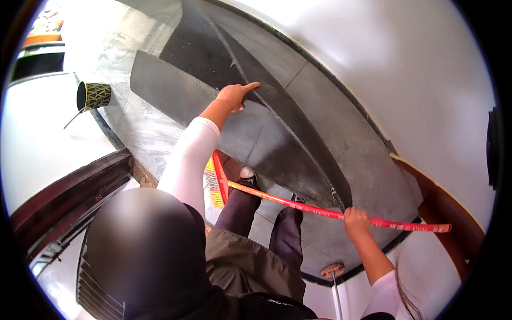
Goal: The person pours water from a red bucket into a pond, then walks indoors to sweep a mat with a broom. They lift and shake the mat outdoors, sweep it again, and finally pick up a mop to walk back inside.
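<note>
A large dark grey mat (282, 154) is lifted and bent, with a pale worn line running along its length. My left hand (233, 97) is closed at the mat's edge near its middle, with the index finger stretched out over the dark surface. A broom with a red and orange handle (304, 206) slants across in front of me. Its red head with yellow bristles (214, 184) rests by my left foot. My right hand (356, 221) is closed round the handle, right at the mat's near corner; whether it also grips that corner is hidden.
Grey floor tiles (368, 170) surround the mat. A black and yellow patterned bin (97, 96) lies tipped at the left. A white wall (405, 69) bounds the right side. An orange-headed brush (333, 270) lies near the lower edge, and a dark wooden frame (69, 181) stands left.
</note>
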{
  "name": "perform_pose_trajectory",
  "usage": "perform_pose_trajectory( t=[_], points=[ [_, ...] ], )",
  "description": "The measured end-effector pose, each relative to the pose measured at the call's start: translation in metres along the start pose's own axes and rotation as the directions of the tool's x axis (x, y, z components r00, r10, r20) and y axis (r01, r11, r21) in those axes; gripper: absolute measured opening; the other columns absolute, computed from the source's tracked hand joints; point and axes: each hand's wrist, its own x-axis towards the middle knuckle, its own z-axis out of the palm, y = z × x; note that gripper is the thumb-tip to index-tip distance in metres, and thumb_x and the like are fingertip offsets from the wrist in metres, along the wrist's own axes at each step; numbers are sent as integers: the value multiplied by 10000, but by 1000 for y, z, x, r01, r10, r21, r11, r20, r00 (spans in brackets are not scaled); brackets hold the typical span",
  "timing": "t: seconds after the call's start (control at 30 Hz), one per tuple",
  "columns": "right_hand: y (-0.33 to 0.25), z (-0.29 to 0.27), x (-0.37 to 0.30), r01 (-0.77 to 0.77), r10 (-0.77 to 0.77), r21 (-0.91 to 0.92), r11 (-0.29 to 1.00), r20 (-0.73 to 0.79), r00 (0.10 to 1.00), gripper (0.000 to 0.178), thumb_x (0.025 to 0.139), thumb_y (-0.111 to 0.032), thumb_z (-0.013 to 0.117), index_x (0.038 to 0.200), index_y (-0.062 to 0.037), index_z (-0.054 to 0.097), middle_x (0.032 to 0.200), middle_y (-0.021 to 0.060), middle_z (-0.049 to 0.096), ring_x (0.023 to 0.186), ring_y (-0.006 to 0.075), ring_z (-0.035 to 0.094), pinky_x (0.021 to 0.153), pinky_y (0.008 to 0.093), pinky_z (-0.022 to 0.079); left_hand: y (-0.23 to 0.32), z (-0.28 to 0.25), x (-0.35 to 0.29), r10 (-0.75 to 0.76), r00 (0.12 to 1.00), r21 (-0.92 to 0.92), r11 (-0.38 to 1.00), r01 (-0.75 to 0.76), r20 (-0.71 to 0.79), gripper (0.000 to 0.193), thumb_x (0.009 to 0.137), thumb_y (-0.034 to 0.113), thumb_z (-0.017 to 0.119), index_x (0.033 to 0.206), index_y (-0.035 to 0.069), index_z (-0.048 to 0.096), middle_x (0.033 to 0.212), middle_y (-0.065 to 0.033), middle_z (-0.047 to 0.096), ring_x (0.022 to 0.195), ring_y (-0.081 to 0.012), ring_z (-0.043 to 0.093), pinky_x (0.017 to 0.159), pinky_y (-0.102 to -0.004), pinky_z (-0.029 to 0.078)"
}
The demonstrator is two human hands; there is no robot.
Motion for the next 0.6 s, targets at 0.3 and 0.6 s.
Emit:
perform_pose_trajectory(
  t=[0.3,0.6],
  points=[
    [-3,-65,-6,-50,40,87,995,105,994,226,488,-131,619,641,-72,464,635,73,468,572,254,499,536,366,396,-11,-22,1,129,981,-8,991,-132,-147,412,638,75,609,992,139,409,730,-139,547,759,-309,544,617,-399,409],
    [-13,-205,-73,-161,162,-21,987,138,977,261,454,-131,650,623,-82,457,622,89,471,580,278,500,529,389,385,8,-149,-115,189,966,10,982,-190,-178,272,658,125,580,897,89,455,660,-109,553,689,-289,560,557,-390,421]
  ],
)
